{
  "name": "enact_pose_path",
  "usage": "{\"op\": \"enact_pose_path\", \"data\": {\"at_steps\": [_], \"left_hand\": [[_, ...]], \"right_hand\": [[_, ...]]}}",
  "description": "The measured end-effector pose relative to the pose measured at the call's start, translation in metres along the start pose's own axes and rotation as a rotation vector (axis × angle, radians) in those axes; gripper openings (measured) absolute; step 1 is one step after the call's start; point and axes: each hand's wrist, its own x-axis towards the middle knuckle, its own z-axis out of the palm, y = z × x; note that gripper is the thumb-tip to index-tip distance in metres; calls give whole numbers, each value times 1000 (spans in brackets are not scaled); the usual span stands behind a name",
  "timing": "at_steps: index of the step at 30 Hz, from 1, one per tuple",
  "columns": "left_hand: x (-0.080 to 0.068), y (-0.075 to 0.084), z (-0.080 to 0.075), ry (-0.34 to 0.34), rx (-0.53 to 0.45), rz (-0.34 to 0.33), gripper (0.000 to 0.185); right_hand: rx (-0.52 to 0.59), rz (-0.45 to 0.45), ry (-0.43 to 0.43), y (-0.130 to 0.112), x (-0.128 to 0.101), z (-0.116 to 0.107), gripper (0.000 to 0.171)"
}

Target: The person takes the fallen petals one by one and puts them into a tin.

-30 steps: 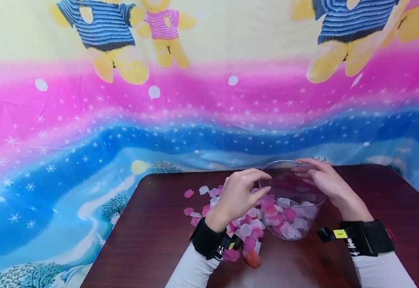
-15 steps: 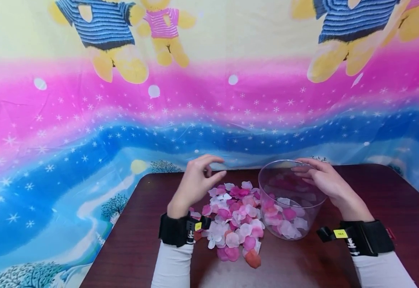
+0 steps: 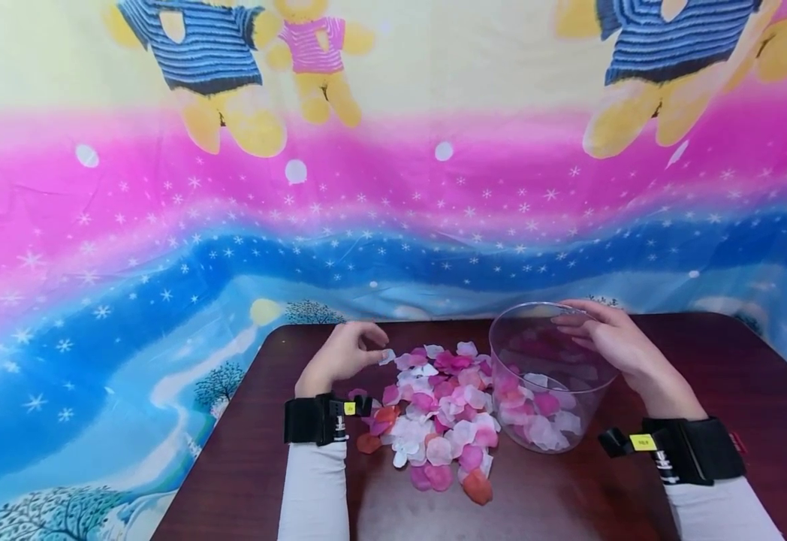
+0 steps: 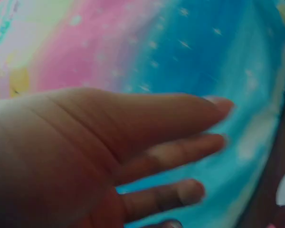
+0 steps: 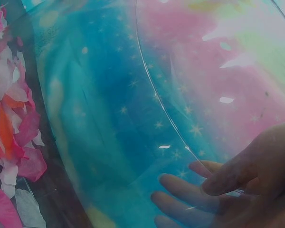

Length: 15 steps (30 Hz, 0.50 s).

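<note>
My left hand (image 3: 345, 352) is over the left side of a petal pile (image 3: 437, 409) of artificial pink, white and red flower petals. Its thumb tip is right at one white petal (image 3: 388, 356). In the left wrist view, the thumb (image 4: 180, 111) and fingers lie apart with nothing between them. With my right hand (image 3: 613, 342) I grip the right rim of a clear plastic tub (image 3: 556, 383). Through the clear wall, the right wrist view shows the thumb (image 5: 232, 178) on one side of the rim and the fingers (image 5: 185, 192) on the other. Several petals (image 3: 545, 421) lie inside the tub.
A dark red-brown wooden table (image 3: 502, 518) bears the pile and the tub, which stand side by side. Behind it hangs a colourful cloth (image 3: 393, 210) printed with bears and snowflakes. Loose red petals (image 3: 369, 443) lie at the pile's left edge.
My left hand has moved from the tub's left rim leftward, then down to the far left of the pile. My right hand has stayed at the tub's rim.
</note>
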Motion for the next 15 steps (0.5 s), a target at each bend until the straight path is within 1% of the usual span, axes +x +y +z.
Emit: {"op": "enact_pose_path", "data": {"at_steps": [3,6,8,10,11,15], "left_hand": [[4,-11,11,-118,47,-48,16],[8,-19,22,-246,48,-113,17],[9,-22,27,-306,45,-161,19],[11,-25,32,-335,50,-201,21],[11,-26,33,-337,51,-208,21],[13,-29,38,-347,38,-208,18]], "right_hand": [[0,3,1,1,0,0,51],[3,10,4,1,0,0,51],[7,13,4,1,0,0,52],[15,13,3,0,1,-1,52],[16,13,3,0,1,-1,52],[19,8,1,1,1,-1,52]]}}
